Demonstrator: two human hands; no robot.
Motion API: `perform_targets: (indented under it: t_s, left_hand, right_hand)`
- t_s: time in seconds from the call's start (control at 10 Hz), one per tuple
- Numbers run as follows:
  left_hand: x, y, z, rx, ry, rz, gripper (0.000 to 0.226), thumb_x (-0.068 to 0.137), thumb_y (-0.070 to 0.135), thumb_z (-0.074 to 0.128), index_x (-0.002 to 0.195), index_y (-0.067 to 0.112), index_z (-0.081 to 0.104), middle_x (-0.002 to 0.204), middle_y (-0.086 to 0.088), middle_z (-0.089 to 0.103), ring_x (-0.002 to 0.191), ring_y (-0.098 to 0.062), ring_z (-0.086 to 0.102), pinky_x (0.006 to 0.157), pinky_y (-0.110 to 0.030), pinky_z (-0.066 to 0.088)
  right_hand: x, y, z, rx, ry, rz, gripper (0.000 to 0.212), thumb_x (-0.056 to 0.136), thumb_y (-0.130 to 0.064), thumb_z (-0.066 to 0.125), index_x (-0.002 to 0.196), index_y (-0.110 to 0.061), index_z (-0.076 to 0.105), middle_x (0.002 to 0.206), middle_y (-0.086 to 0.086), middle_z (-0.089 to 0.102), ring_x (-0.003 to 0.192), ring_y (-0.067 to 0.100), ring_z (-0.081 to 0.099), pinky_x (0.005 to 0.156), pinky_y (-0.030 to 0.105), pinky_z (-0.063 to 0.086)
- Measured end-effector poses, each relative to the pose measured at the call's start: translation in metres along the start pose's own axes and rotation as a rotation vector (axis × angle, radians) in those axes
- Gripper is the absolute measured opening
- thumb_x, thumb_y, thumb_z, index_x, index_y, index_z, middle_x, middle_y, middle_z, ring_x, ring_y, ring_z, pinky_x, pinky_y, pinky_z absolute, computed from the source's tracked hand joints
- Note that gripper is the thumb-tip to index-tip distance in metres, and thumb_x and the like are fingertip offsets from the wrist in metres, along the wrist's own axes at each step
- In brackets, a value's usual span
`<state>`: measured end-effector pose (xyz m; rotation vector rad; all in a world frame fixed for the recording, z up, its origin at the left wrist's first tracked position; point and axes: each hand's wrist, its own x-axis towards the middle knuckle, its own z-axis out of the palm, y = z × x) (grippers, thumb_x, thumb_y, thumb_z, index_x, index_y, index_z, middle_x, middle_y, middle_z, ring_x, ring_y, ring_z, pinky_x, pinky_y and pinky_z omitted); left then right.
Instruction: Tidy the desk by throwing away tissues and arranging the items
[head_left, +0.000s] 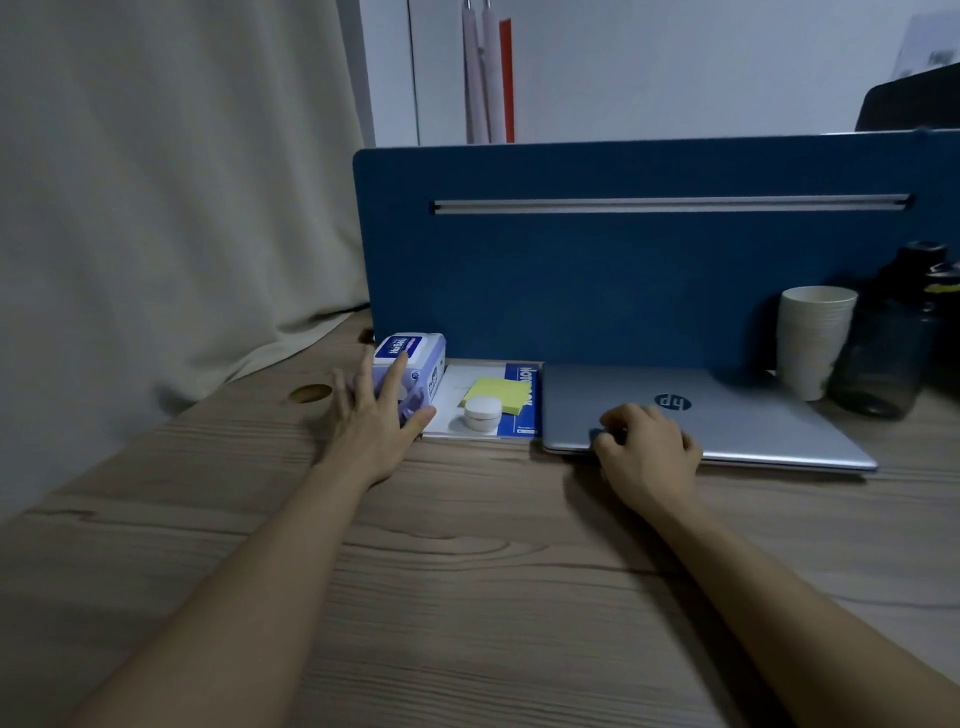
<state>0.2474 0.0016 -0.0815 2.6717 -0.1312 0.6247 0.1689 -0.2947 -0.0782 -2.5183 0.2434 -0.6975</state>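
Note:
A purple pack of wet wipes (415, 364) stands at the back left of the wooden desk (467, 545), against a blue divider. My left hand (376, 415) lies against its near side with fingers spread and straight. Right of the pack lies a blue-and-white notebook (522, 379), with a yellow sticky-note pad (496, 392) and a small white round jar (483, 413) on it. A closed silver laptop (727, 415) lies to the right. My right hand (644, 441) rests on the laptop's front left corner, fingers curled over its edge.
A blue divider panel (623, 270) closes off the back of the desk. A stack of paper cups (813, 338) and a dark bottle (893, 343) stand at the back right. A beige curtain (156, 208) hangs at the left, and a round cable hole (310, 393) is near it.

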Motion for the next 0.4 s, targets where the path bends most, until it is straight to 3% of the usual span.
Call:
perform_targets:
  t_s: [0.2, 0.3, 0.4]
  left_hand:
    - [-0.044, 0.029, -0.011, 0.027, -0.026, 0.125, 0.073, 0.094, 0.058, 0.042, 0.154, 0.038, 0.007, 0.164, 0.002, -0.011, 0.148, -0.027, -0.018, 0.12, -0.053, 0.005]
    - [-0.077, 0.055, -0.021, 0.002, -0.037, 0.187, 0.07, 0.094, 0.057, 0.041, 0.154, 0.036, 0.011, 0.165, 0.001, -0.006, 0.15, -0.021, -0.015, 0.12, -0.048, 0.009]
    - [-0.116, 0.081, -0.03, -0.031, -0.02, 0.295, 0.063, 0.094, 0.055, 0.039, 0.15, 0.031, 0.024, 0.162, 0.001, 0.015, 0.15, -0.019, 0.008, 0.117, -0.042, 0.026]
  right_hand:
    - [-0.017, -0.002, -0.021, 0.047, -0.047, -0.032, 0.029, 0.089, -0.025, 0.056, 0.115, -0.015, 0.065, 0.112, 0.008, 0.063, 0.104, 0.027, 0.056, 0.091, 0.036, 0.04]
    - [-0.035, 0.0, -0.037, 0.15, -0.098, -0.012, 0.033, 0.087, -0.018, 0.057, 0.118, -0.009, 0.064, 0.116, 0.011, 0.063, 0.107, 0.027, 0.056, 0.093, 0.034, 0.042]
    - [-0.058, 0.007, -0.053, 0.242, -0.112, 0.054, 0.035, 0.087, -0.016, 0.057, 0.121, -0.009, 0.062, 0.12, 0.01, 0.064, 0.108, 0.024, 0.058, 0.092, 0.03, 0.042]
